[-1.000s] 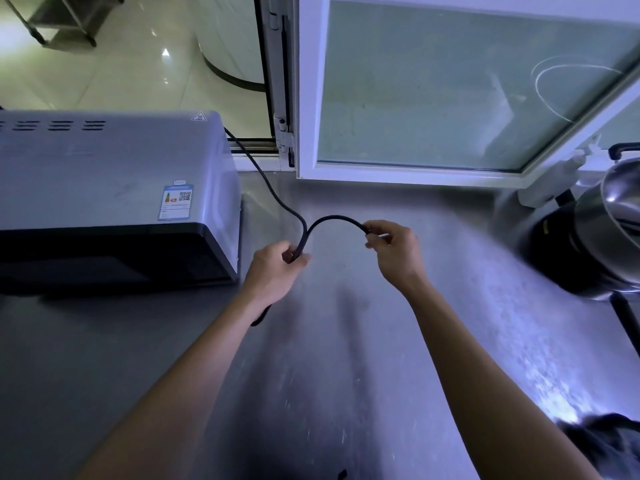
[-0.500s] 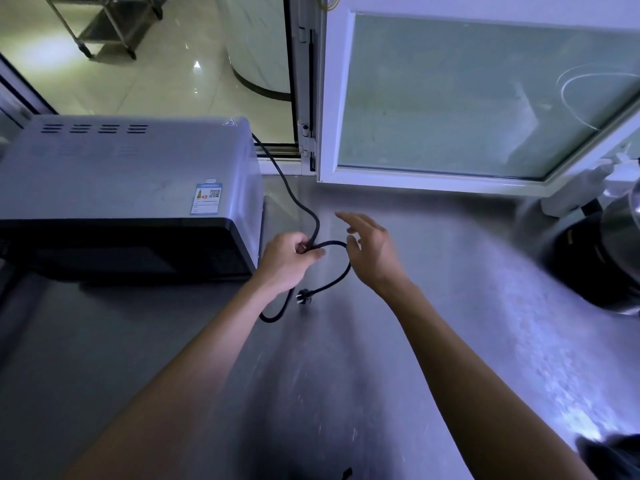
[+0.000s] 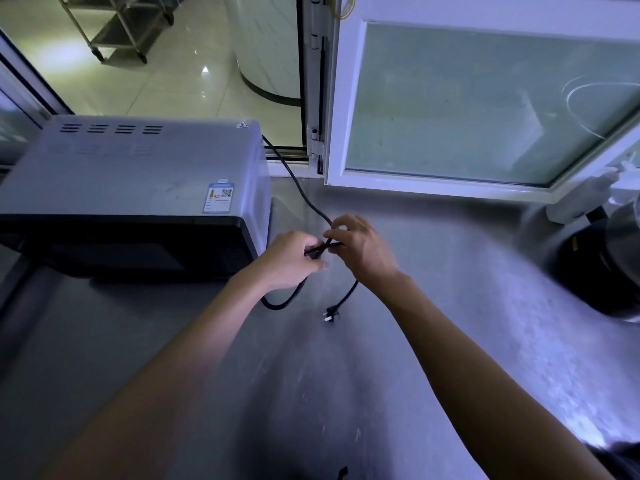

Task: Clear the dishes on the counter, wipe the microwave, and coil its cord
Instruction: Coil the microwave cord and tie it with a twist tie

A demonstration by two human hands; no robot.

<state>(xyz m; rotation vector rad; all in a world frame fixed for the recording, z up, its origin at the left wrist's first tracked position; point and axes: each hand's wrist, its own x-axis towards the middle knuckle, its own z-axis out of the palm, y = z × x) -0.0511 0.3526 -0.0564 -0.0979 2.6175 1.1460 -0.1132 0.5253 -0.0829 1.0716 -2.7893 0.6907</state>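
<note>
A grey microwave [image 3: 138, 188] with a black front stands at the left of the steel counter [image 3: 450, 306]. Its black cord [image 3: 301, 188] runs from the back right corner down to my hands. My left hand [image 3: 291, 258] grips a gathered fold of the cord, and a loop hangs below it onto the counter. My right hand [image 3: 360, 244] pinches the cord right beside the left hand. The cord's end trails down to the plug [image 3: 330, 313], which lies loose on the counter.
A white-framed window pane [image 3: 485, 105] swings open over the back of the counter. A dark pot-like appliance [image 3: 602, 268] sits at the right edge. Beyond the opening behind the microwave are a tiled floor and a metal rack [image 3: 114, 29].
My right hand, which had let go of the cord and hung open half a second ago, has come back to the left hand and pinches the cord. The plug end dropped lower.
</note>
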